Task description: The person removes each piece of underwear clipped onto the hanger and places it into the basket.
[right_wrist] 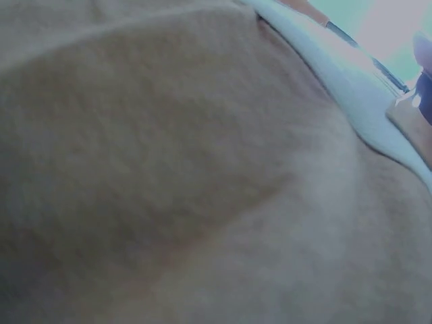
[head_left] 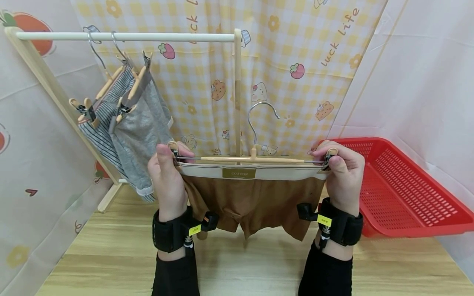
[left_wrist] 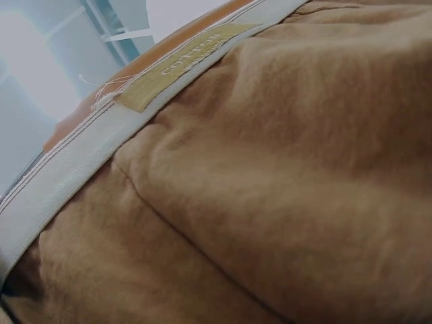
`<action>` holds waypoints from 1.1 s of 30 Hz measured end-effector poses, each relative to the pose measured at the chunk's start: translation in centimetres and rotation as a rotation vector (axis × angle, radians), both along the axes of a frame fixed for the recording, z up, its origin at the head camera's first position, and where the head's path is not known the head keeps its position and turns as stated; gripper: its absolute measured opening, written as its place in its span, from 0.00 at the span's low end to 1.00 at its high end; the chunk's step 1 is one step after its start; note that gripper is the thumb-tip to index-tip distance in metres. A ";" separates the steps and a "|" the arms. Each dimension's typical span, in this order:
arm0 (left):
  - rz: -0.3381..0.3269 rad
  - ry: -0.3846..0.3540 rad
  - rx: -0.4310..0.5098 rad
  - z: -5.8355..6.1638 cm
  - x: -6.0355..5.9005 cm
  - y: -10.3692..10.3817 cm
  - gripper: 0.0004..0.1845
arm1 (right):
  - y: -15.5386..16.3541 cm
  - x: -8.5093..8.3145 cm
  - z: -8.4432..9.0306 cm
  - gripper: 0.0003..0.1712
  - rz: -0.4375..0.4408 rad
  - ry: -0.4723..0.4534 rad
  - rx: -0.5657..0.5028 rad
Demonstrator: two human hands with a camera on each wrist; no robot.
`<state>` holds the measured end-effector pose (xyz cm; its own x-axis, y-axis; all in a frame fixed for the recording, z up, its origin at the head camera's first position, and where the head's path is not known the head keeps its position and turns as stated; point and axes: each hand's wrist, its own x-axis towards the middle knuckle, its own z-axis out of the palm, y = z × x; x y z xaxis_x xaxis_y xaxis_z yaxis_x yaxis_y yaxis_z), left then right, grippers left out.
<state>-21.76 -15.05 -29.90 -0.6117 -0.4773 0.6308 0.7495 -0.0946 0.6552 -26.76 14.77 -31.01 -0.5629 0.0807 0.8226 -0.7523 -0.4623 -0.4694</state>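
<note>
- Brown fabric (left_wrist: 283, 189) fills most of the view, creased in soft folds.
- A pale waistband (left_wrist: 74, 169) runs diagonally just above the fabric.
- A tan label (left_wrist: 182, 64) reading "COTTON" sits on the waistband, loose threads at its left end.

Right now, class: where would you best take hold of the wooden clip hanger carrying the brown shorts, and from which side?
Probably at its two end clips, from the near side, as the left hand and right hand do. The wooden clip hanger lies level and the brown shorts hang evenly from both clips.
</note>
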 end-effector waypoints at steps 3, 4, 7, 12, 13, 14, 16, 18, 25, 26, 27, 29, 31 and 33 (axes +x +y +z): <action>0.001 -0.003 -0.002 0.0 0.0 0.0 0.39 | -0.1 0.0 0.0 0.23 0.004 0.003 -0.009; 0.000 -0.002 -0.002 0.0 0.0 0.0 0.39 | -0.1 0.0 0.0 0.23 -0.001 0.004 -0.013; -0.003 0.003 -0.002 -0.1 0.0 0.0 0.39 | -0.3 0.1 0.0 0.23 -0.025 0.001 -0.024; 0.000 0.007 -0.005 0.0 0.0 0.0 0.39 | -0.6 0.1 0.1 0.19 -0.069 -0.016 -0.030; 0.003 0.008 -0.006 0.0 0.1 0.0 0.39 | -0.6 0.0 0.1 0.18 -0.075 -0.020 -0.029; 0.005 0.007 -0.006 0.0 0.1 0.0 0.39 | -0.6 0.0 0.1 0.18 -0.082 -0.023 -0.028; 0.006 0.007 -0.005 0.1 0.1 0.0 0.39 | -0.6 0.0 0.1 0.18 -0.096 -0.026 -0.024; 0.007 0.006 -0.004 0.1 0.1 0.0 0.39 | -0.7 0.0 0.1 0.18 -0.103 -0.028 -0.021; 0.004 0.005 -0.006 0.0 0.1 0.0 0.39 | -0.7 0.0 0.2 0.18 -0.103 -0.033 -0.014; 0.004 0.006 -0.007 0.0 0.1 0.0 0.39 | -0.7 0.0 0.2 0.18 -0.103 -0.034 -0.015; 0.002 0.008 -0.007 0.0 0.1 0.0 0.39 | -0.7 0.0 0.2 0.18 -0.102 -0.035 -0.016; -0.001 0.013 -0.007 0.0 0.1 0.0 0.39 | -0.7 0.0 0.2 0.18 -0.103 -0.037 -0.017; -0.005 0.017 -0.005 0.0 0.0 0.0 0.39 | -0.7 0.0 0.2 0.18 -0.103 -0.039 -0.016; -0.007 0.021 -0.002 0.0 0.0 0.0 0.39 | -0.6 0.1 0.2 0.18 -0.108 -0.041 -0.013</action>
